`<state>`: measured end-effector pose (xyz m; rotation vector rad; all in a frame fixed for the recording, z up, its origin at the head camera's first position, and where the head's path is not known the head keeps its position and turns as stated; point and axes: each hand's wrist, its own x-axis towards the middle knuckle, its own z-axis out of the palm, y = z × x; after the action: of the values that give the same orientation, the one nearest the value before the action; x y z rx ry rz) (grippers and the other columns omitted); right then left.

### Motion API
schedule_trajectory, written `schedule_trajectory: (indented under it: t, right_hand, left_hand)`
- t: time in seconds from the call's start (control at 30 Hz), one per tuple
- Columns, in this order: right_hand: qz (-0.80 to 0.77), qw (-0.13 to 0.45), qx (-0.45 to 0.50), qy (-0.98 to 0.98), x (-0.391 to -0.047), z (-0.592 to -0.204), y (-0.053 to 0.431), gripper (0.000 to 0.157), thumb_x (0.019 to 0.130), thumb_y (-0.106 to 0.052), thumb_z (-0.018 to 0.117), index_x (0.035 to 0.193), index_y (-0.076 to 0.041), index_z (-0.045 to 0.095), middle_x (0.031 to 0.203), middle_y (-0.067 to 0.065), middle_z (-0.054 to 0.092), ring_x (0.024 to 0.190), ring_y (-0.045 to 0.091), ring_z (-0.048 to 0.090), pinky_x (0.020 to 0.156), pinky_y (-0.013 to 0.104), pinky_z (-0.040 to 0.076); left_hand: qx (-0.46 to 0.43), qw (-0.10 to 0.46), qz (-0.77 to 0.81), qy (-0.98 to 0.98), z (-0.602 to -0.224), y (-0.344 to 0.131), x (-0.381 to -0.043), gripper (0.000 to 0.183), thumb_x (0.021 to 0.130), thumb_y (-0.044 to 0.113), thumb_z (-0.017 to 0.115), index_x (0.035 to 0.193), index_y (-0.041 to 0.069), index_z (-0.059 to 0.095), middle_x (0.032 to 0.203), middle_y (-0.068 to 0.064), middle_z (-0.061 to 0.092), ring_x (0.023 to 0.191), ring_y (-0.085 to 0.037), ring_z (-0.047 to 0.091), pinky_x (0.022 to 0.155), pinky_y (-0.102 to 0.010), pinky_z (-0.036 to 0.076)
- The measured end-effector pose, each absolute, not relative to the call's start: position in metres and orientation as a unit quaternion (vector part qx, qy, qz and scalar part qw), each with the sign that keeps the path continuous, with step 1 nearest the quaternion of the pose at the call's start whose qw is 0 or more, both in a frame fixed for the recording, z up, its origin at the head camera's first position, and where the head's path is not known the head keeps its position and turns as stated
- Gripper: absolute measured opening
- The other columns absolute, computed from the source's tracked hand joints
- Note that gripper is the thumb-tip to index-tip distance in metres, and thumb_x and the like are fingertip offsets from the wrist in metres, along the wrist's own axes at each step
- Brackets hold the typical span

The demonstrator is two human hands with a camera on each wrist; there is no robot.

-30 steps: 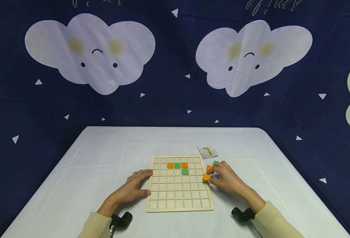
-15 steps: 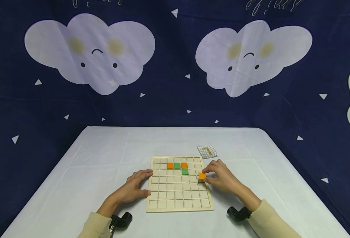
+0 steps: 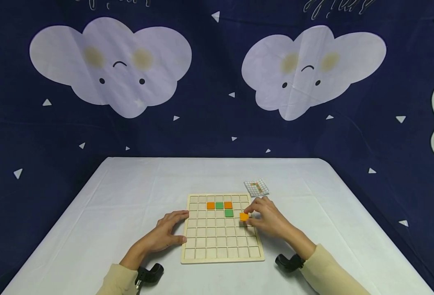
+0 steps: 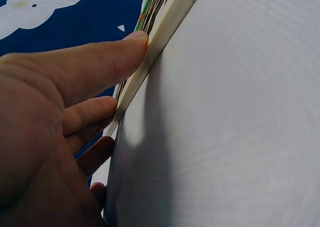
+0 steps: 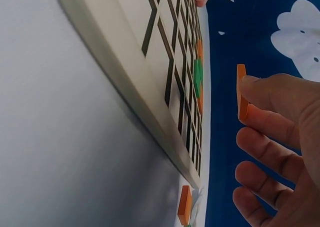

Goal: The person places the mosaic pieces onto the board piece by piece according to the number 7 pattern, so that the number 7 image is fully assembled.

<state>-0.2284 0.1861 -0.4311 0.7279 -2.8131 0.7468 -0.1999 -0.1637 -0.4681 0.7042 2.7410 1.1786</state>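
My right hand (image 3: 270, 217) pinches an orange square tile (image 3: 244, 216) between thumb and fingertips. In the head view the tile overlaps the right side of the wooden grid board (image 3: 211, 242); the right wrist view shows it raised above the board. My left hand (image 3: 163, 232) rests against the board's left edge, thumb and fingertips at the rim, fingers spread. Two orange tiles (image 3: 211, 205) with a green tile (image 3: 219, 205) between them sit in a row of cells near the far side. Another green tile (image 3: 229, 213) sits one cell nearer, below the right orange one.
A small card with a printed grid pattern (image 3: 256, 188) lies just beyond the board's far right corner. In the right wrist view another orange tile (image 5: 185, 205) lies on the white tablecloth (image 5: 75, 152) beside the board. A dark blue cloud-patterned cloth (image 3: 217, 135) hangs behind the table.
My right hand has carried the orange tile leftward from the board's right edge, in over its right-hand cells. My left hand has stayed at the left edge.
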Motion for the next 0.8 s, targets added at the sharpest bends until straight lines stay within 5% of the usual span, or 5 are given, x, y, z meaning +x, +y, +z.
schedule_trajectory:
  t: [0.23,0.43,0.8]
  right_hand:
    - [0.26,0.056,0.241,-0.933,-0.228,-0.43,0.179,0.019,0.079,-0.02,0.072,0.097,-0.019,0.071,0.104,-0.005,0.061,0.098,0.015,0.046,0.095,0.044,0.04]
    - [0.262,0.068,0.263,-0.926,-0.231,-0.431,0.175,0.019,0.079,-0.019,0.073,0.098,-0.015,0.071,0.098,-0.004,0.061,0.104,0.019,0.052,0.115,0.057,0.019]
    - [0.256,0.075,0.266,-0.926,-0.235,-0.43,0.164,0.021,0.077,-0.018,0.074,0.097,-0.013,0.073,0.099,-0.003,0.062,0.1,0.018,0.05,0.111,0.053,0.029]
  left_hand:
    - [0.235,0.029,0.383,0.893,-0.468,-0.164,-0.199,0.067,0.079,0.027,0.074,0.136,0.004,0.048,0.146,-0.011,0.041,0.135,-0.04,0.03,0.106,-0.061,0.017]
    - [0.242,0.034,0.376,0.894,-0.469,-0.165,-0.2,0.067,0.08,0.029,0.073,0.136,0.004,0.047,0.147,-0.012,0.039,0.135,-0.042,0.03,0.106,-0.063,0.017]
    - [0.24,0.035,0.376,0.894,-0.469,-0.165,-0.201,0.067,0.08,0.029,0.073,0.136,0.004,0.047,0.147,-0.012,0.039,0.135,-0.041,0.029,0.107,-0.064,0.017]
